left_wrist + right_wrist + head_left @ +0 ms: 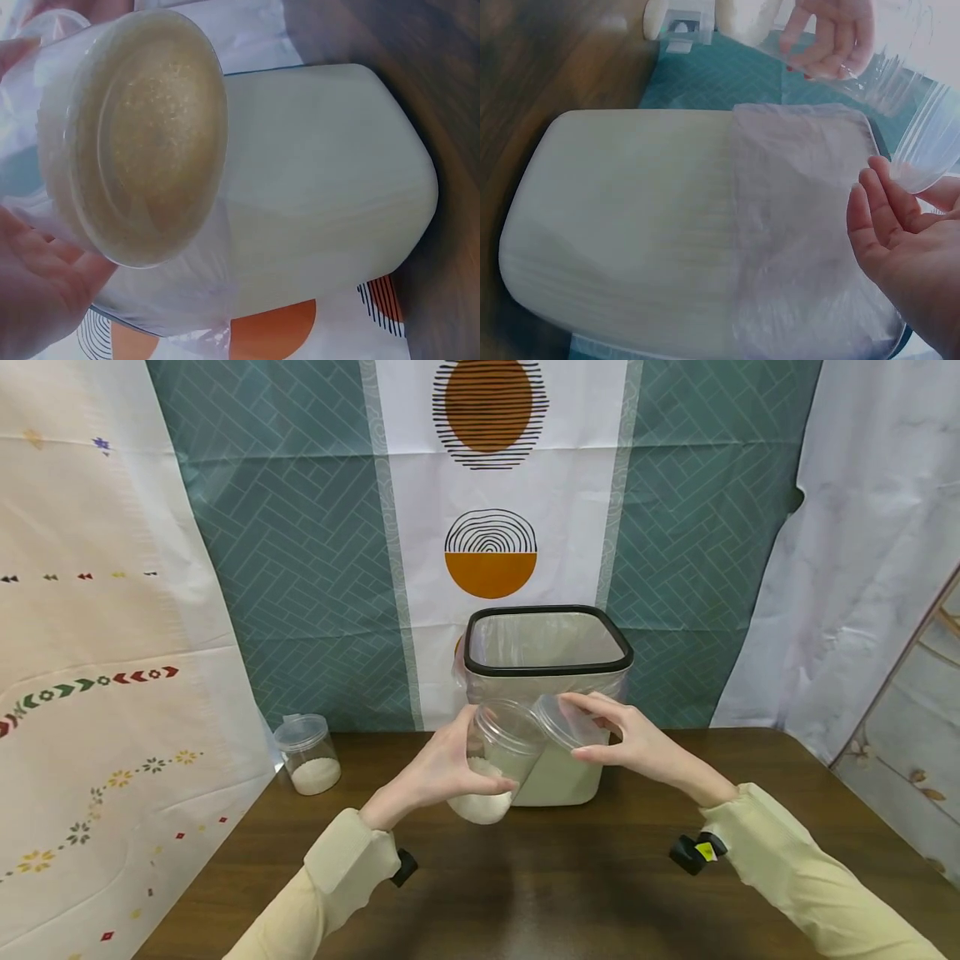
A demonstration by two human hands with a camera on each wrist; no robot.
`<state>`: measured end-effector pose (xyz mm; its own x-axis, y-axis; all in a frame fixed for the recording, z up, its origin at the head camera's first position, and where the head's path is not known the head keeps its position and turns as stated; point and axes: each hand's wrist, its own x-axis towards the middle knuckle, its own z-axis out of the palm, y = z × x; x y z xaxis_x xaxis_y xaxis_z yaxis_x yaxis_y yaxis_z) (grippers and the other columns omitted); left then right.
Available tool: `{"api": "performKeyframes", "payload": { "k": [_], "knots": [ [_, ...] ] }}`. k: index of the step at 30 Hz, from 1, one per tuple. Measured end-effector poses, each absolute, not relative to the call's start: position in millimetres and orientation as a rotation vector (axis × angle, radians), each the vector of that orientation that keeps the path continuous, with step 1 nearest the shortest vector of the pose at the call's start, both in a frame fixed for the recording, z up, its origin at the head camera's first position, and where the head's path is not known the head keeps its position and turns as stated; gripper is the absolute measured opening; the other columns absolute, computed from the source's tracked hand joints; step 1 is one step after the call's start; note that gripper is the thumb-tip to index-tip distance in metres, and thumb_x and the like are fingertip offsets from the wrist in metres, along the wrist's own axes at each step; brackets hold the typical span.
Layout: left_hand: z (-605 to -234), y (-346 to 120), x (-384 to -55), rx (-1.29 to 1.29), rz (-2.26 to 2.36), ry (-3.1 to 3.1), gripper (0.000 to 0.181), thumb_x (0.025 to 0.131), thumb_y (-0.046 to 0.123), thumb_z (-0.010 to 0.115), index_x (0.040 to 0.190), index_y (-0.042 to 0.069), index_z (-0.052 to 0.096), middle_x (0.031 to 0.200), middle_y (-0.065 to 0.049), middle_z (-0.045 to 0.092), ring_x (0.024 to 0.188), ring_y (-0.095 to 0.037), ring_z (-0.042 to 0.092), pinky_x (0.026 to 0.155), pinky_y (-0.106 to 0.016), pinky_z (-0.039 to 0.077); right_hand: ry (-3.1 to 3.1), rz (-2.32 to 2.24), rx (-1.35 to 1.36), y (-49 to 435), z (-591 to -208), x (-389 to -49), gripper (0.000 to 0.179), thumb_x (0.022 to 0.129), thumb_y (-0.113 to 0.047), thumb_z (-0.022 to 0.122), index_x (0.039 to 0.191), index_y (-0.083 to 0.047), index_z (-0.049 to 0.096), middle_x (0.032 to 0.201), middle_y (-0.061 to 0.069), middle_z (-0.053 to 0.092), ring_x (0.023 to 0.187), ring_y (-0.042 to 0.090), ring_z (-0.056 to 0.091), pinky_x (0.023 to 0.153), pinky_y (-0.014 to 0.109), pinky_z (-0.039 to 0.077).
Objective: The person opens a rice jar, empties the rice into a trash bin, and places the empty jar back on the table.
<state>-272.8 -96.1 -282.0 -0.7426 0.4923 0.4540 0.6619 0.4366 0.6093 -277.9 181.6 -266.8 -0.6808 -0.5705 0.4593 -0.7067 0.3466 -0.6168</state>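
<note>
My left hand (442, 768) grips a clear plastic jar (512, 752) around its side, in front of the bin. The jar leans, and white grains (483, 793) fill its lower part; its base (161, 135) faces the left wrist camera. Between thumb and fingers, my right hand (633, 743) holds a clear round lid (567, 720) by its edge. This lid is tilted beside the jar's mouth, off the opening; whether the two rims touch I cannot tell. The right wrist view shows the lid (930, 142) above the right hand (907, 232).
Behind the hands stands a pale bin (558, 785) with a black rim (551, 670) and a clear plastic liner. A second lidded jar (307, 756) of white grains sits at the left on the brown table (570, 893). Patterned curtains (315, 543) hang behind the table.
</note>
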Motion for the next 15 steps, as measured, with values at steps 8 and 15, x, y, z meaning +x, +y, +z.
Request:
{"api": "performKeyframes", "payload": {
  "k": [8,15],
  "knots": [
    [-284.0,-103.2,-273.2,-0.944,-1.233,-2.485,0.074,0.061,0.029,0.083,0.118,0.010,0.040,0.108,0.003,0.054,0.101,-0.012,0.053,0.084,-0.031,0.040,-2.477,1.247,1.157,192.3,-272.8,-278.7,0.062,0.081,-0.021,0.067,0.136,-0.015,0.040,0.133,0.005,0.040,0.118,0.022,0.037,0.094,0.050,0.028],
    [-283.1,-108.3,-271.0,-0.906,-1.210,-2.464,0.076,0.060,0.031,0.083,0.119,0.007,0.041,0.109,0.003,0.054,0.102,-0.013,0.050,0.085,-0.034,0.039,-2.508,1.292,1.147,198.7,-279.0,-277.9,0.060,0.082,-0.022,0.067,0.135,-0.011,0.041,0.134,0.008,0.039,0.122,0.027,0.033,0.095,0.053,0.024]
  ]
}}
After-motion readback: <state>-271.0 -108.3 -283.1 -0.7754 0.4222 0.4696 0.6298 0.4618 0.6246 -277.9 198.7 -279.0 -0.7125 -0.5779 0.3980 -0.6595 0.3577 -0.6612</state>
